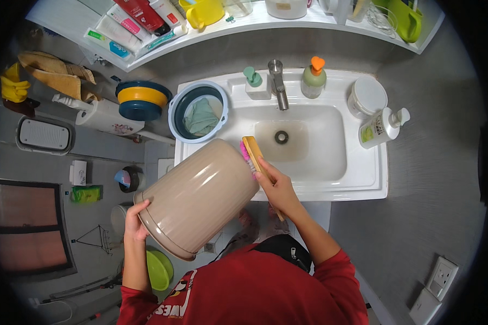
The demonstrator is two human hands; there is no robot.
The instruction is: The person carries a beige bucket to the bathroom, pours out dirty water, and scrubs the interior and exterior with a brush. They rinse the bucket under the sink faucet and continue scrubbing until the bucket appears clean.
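Observation:
A beige ribbed bin (200, 197) lies tilted on its side in front of the sink. My left hand (136, 219) grips its rim at the lower left, the thumb on the outside and the other fingers mostly hidden. In my right hand (276, 187) is a wooden-handled scrub brush (252, 149) with pink and whitish bristles. Those bristles press against the base end of the bin, near the sink's front left edge. The inside of the bin is turned away from view.
The white sink (325, 181) holds shallow cloudy water under a metal faucet (278, 84). A blue basin (173, 116) with a green cloth stands on its left ledge. Around the back and right are soap bottles (313, 81), a pump bottle (379, 128) and a white tub (370, 96). A shelf (244, 24) overhangs the far side.

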